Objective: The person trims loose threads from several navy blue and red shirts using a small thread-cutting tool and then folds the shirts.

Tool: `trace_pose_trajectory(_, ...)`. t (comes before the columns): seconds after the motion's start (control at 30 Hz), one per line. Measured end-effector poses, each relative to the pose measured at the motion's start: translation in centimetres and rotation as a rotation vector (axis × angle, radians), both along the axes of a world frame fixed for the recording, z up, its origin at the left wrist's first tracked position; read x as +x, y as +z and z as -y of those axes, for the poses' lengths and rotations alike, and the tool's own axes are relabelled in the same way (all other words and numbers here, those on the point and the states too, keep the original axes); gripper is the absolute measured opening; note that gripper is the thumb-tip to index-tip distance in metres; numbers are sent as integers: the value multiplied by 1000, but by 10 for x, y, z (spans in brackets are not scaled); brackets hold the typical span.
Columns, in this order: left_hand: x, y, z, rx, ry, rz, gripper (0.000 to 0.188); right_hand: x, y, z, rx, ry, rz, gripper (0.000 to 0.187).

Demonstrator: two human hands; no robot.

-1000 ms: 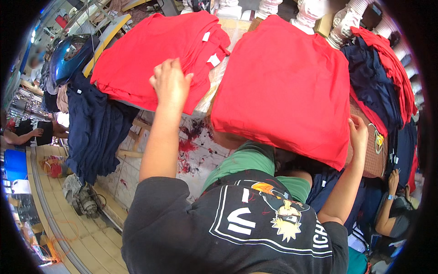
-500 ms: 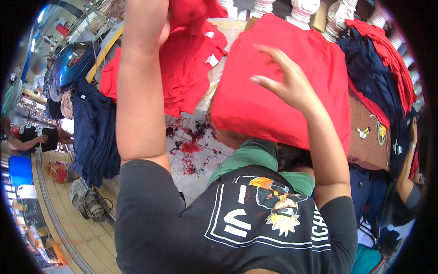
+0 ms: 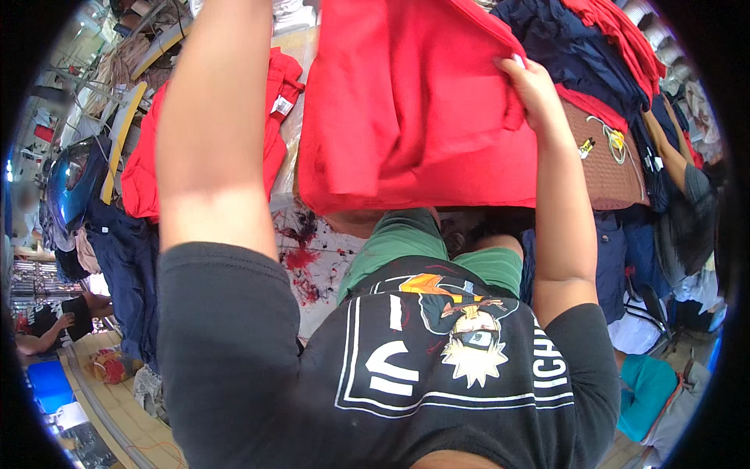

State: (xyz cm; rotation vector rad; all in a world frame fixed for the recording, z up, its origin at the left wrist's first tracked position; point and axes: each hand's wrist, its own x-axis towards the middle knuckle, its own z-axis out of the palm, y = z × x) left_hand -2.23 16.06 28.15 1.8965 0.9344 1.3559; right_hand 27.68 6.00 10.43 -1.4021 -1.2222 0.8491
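Fingers of the right hand [image 3: 535,90] pinch the upper right edge of a red garment [image 3: 414,109], lifted above a paint-spattered table [image 3: 312,258] at a clothing workshop. The left forearm [image 3: 215,117] reaches up past the top of the frame; the left hand is out of view, so its grip cannot be told. Another red garment [image 3: 148,172] lies on the table to the left, beside hanging navy clothes [image 3: 125,266]. A brown woven bag [image 3: 605,160] sits just right of the raised cloth.
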Motion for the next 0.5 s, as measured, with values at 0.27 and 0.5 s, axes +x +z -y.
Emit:
trace_pose_trajectory(0.27,-64,-188,165,-931,-37,-768,43,46,-18,22,-193,169,-805,10)
trace_pose_trajectory(0.5,-30,-270,188,-55,421,-1002,40,41,70,11,181,421,-583,16)
